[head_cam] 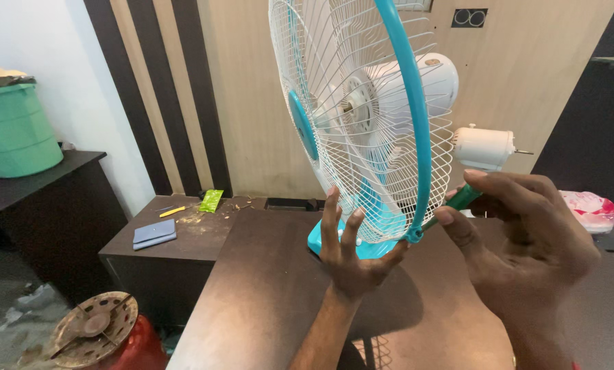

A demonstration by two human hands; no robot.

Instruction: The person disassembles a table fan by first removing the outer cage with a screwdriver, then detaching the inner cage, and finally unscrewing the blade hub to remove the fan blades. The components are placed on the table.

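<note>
A table fan with a white wire cage [362,116] and a blue rim [416,130] stands on a blue base [321,241] on the brown table [266,294]. My left hand [351,250] is spread against the bottom of the cage, fingers apart, steadying it. My right hand [519,233] grips a green-handled screwdriver [461,200]; its tip sits at the clip at the bottom of the blue rim [414,236]. The white motor housing [427,82] shows behind the cage.
A second white fan motor [484,147] stands behind on the right, beside a pink plastic bag [591,209]. A lower side table [183,229] holds a grey wallet, a yellow tool and a green packet. A green bucket [12,130] and a red cylinder [112,339] are at left.
</note>
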